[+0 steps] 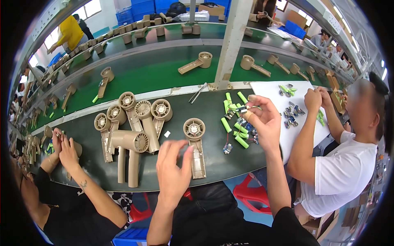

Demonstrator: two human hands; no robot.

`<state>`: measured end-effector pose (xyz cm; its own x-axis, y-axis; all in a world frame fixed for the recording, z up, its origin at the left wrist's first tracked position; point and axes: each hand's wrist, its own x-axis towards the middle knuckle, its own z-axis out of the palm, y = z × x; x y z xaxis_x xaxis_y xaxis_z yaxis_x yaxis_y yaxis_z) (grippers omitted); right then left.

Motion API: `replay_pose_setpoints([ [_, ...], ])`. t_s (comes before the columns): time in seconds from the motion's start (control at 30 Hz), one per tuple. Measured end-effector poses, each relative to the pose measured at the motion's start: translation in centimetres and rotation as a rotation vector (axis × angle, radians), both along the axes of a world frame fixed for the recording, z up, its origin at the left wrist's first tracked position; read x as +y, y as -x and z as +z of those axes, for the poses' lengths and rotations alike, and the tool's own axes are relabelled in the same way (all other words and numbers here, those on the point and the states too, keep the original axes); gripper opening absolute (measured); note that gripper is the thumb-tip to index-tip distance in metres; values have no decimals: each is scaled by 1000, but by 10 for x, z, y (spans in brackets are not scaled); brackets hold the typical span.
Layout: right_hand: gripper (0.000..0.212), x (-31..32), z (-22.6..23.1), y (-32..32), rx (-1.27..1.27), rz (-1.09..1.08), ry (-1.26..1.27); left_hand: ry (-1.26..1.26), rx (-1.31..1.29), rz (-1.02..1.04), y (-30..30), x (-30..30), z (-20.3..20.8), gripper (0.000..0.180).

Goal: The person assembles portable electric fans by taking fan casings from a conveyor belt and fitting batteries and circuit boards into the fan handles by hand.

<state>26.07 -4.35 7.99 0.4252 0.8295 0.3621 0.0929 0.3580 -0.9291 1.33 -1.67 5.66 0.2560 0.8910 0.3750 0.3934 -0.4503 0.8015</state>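
Here's the right hand (pixel 266 123), thumb and fingertips pinched shut on a small wired component (pixel 242 109), with the open tan fan housing (pixel 194 130) down at its 8 o'clock. The left hand (pixel 172 170) is nearer, thumb and fingers loosely parted with nothing showing between them, and the housing sits just off its fingertips toward 1 o'clock, long axis running 12 to 6, fan ring at 12. Beyond that handle's 6 o'clock end comes the table (pixel 217 164) edge, with bare surface at 3 before the green cells (pixel 241 142), and clustered housings (pixel 130 141) crowding 10.
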Motion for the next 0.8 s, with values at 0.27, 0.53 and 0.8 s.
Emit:
replay_pose_setpoints([
  [0.27,41,-19,8,73,13,312,65,-146,-289,-397,-11,8,13,42],
  [0.53,28,-22,-31,61,-224,173,332,208,-48,-198,15,2,1,17],
  [0.8,18,-16,-52,67,-221,235,386,14,314,-173,-11,-3,-19,19],
])
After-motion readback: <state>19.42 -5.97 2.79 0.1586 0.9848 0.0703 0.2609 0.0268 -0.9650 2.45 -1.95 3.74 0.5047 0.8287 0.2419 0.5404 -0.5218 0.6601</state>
